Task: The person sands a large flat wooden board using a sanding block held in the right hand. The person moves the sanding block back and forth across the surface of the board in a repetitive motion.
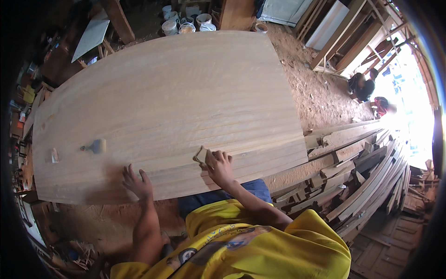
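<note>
A large pale wooden panel [176,88] spreads out in front of me, with darker grain lines along its near part. Gripped in my right hand [220,167] is a folded, tan piece of sandpaper [201,155], resting on the panel near its front edge. My left hand [138,183] is over the near edge to the left, fingers apart and holding nothing. Farther left on the panel lies a wide brush [97,146] with a dark handle. Beside it, near the left end, is a small whitish and brown scrap [55,155].
Long timber offcuts [344,186] are piled to the right of the panel. Several white buckets [186,28] stand behind its far edge. Bare earth floor [320,102] runs along the right side, where people [364,86] crouch near a bright opening. Boards [327,25] lean at the back right.
</note>
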Demonstrator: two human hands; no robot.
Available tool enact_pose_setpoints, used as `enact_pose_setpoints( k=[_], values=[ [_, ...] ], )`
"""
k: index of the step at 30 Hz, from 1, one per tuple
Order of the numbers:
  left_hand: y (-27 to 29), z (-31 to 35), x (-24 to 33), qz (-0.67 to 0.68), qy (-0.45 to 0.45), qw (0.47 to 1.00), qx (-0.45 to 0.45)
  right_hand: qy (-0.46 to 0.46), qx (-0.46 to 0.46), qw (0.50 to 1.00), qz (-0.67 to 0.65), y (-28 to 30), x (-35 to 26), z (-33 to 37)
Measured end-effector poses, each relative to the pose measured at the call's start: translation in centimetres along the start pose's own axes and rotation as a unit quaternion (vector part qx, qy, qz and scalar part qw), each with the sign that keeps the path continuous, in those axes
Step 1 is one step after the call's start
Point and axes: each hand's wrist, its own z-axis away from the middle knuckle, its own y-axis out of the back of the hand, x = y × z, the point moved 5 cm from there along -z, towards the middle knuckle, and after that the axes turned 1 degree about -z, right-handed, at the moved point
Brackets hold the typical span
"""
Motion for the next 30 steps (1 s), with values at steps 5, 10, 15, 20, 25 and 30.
enact_pose_setpoints(
  k=[5,10,15,20,25,30],
  values=[
    [-0.2,-0.2,-0.2,0.001,-0.012,1.0,0.008,-0.077,0.044,0.996,0.008,4.6,3.6,-1.2],
    [-0.1,-0.3,0.5,-0.017,-0.014,1.0,0.001,-0.139,0.153,0.978,0.008,4.6,5.6,-8.1],
    [0.2,-0.6,0.6,-0.016,-0.009,1.0,0.002,-0.087,0.114,0.99,-0.006,2.7,2.6,-7.0],
    [0.6,0.0,0.4,0.003,0.0,1.0,-0.008,-0.007,0.044,0.999,0.017,2.0,2.3,0.3],
    [0.2,-0.4,0.4,0.02,-0.016,1.0,0.004,-0.137,0.129,0.982,0.026,6.8,7.7,-5.0],
    [1.1,-0.7,1.0,-0.004,-0.009,1.0,-0.006,-0.131,0.122,0.983,0.025,4.9,5.9,-8.1]
  ],
)
